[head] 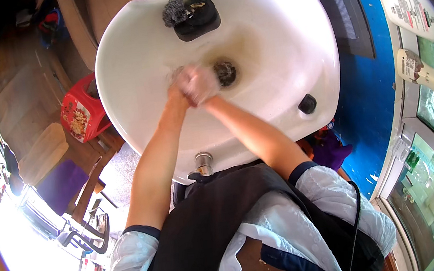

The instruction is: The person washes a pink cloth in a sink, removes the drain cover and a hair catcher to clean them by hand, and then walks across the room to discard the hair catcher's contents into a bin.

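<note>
My left hand (182,84) and my right hand (203,84) are pressed together over a white ceramic basin (125,57); motion blur and what looks like lather hide the fingers. Just right of them lies the dark drain (226,72), with brownish water or staining around it. A black holder (198,22) sits at the far side of the basin, and a grey scouring pad (175,11) rests on its left end. Near my body stands a metal tap fitting (204,163). A small black piece (307,104) is set in the basin's right side.
A red plastic stool (84,109) stands left of the basin beside wooden furniture. Along the right, a blue wall (369,107) meets a window ledge with a white bottle (414,16) and a cream bottle (420,70). Purple cloth (331,149) hangs below the basin's right edge.
</note>
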`<state>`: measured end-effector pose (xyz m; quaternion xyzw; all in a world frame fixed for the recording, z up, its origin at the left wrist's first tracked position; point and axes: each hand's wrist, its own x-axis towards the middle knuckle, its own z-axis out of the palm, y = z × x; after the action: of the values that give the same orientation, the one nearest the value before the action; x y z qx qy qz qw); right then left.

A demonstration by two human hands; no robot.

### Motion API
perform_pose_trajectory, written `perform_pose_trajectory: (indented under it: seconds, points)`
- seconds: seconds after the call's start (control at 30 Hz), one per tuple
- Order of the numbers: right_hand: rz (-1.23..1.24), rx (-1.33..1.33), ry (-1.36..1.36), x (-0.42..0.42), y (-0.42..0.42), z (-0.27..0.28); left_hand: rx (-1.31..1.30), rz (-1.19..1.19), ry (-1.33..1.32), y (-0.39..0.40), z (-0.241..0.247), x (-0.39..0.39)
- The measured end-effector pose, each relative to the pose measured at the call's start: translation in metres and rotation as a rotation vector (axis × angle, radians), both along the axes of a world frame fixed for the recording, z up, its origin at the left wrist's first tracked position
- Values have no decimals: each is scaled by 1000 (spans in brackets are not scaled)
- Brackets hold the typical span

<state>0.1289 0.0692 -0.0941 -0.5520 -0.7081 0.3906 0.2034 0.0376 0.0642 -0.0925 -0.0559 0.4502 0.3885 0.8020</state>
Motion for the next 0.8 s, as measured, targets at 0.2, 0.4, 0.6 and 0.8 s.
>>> perform_pose_trajectory:
  seconds: [0.2,0.4,0.6,0.8]
  points:
    - [-342,382,-519,117,77,-40,-113,339,187,-6,-21,-13]
    - [-322,-435,108,29,9,-47,-320,-43,299,-10,7,-9]
    - [27,-304,363,-11,-37,98,-50,-24,249,-3,0,-46]
    - [-239,-69,-157,43,40,2,-400,17,331,4,1,28]
